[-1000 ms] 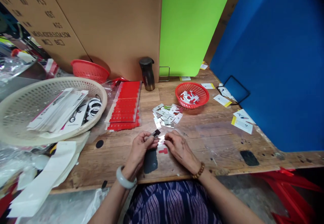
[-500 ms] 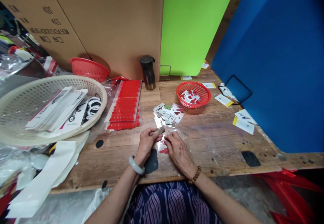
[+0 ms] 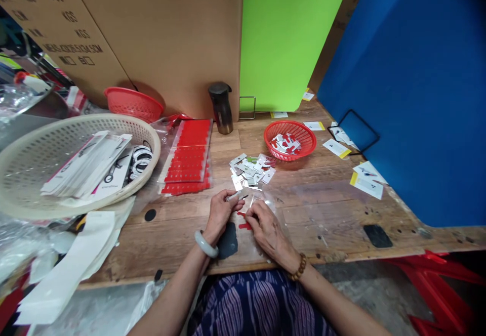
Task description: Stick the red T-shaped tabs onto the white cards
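Observation:
My left hand [image 3: 221,214] is closed on a small pale card [image 3: 233,196], pinched between thumb and fingers and seen nearly edge-on. Close beside it, my right hand [image 3: 269,229] has thumb and forefinger pinched at a thin red piece [image 3: 242,213]. Another red piece [image 3: 245,226] lies on clear plastic film just below the fingertips. Beyond both hands is a loose pile of small white and grey cards [image 3: 251,170]. Behind it to the right, a red basket [image 3: 310,146] holds white cards with red parts.
Stacked red sheets [image 3: 190,151] in clear plastic lie left of the pile. A large cream basket [image 3: 23,199] with printed cards stands farther left. A dark flask [image 3: 220,108] stands at the back. A blue panel [image 3: 410,98] borders the right side, with yellow-edged cards [image 3: 366,186] beside it.
The card in my left hand has turned from showing its face to nearly edge-on. My right fingertips have shifted slightly, and a red piece now shows at them.

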`<state>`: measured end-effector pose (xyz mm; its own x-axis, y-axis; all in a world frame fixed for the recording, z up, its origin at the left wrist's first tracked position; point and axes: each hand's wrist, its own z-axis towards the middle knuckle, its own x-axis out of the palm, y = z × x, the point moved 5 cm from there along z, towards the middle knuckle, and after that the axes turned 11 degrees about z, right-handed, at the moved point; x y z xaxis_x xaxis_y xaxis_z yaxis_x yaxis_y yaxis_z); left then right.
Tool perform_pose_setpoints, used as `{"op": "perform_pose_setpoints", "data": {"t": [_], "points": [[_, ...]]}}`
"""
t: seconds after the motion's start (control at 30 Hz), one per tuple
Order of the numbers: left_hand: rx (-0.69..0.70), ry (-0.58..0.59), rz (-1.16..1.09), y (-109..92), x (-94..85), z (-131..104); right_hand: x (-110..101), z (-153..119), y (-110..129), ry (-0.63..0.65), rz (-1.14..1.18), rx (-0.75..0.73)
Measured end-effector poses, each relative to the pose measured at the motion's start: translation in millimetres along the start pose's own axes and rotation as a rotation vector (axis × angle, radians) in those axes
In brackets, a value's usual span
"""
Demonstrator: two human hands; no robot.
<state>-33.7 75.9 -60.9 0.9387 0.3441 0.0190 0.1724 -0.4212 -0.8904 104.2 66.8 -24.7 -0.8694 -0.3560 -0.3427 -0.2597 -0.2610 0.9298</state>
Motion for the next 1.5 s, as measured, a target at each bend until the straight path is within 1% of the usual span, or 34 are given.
{"op": "perform_pose_setpoints", "data": {"t": [0.13,0.2,0.27,0.33,0.47,0.53,0.6,0.77,1.0,1.2,1.5], "points": [[-0.016,0.005,-0.003,1,-0.1,2,-3,-6,0,0.064,0.112,0.006],[-0.040,0.023,-0.010,1,-0.2,2,-8,-9,-2,0.054,0.192,0.014],[-0.074,0.058,-0.016,0,0.2,-2,-15,-11,-5,0.015,0.265,0.051],[-0.109,0.111,-0.023,-1,1.4,-10,-25,-12,-8,-0.049,0.321,0.120],[-0.184,0.276,-0.063,-7,7.7,-35,-46,-14,-7,-0.182,0.345,0.230],[-0.211,0.321,-0.082,-9,9.9,-45,-54,-13,-2,-0.195,0.308,0.244],[-0.235,0.335,-0.083,-10,11.2,-53,-58,-13,3,-0.181,0.274,0.232],[-0.281,0.376,-0.064,-10,16.6,-63,-54,-16,7,-0.126,0.292,0.181],[-0.273,0.439,-0.006,-14,25.3,-69,-48,-21,9,-0.081,0.275,0.201],[-0.277,0.452,-0.003,-16,27.6,-70,-51,-23,15,-0.062,0.248,0.203],[-0.285,0.442,0.004,-17,29.8,-72,-49,-24,12,-0.081,0.250,0.203]]}}
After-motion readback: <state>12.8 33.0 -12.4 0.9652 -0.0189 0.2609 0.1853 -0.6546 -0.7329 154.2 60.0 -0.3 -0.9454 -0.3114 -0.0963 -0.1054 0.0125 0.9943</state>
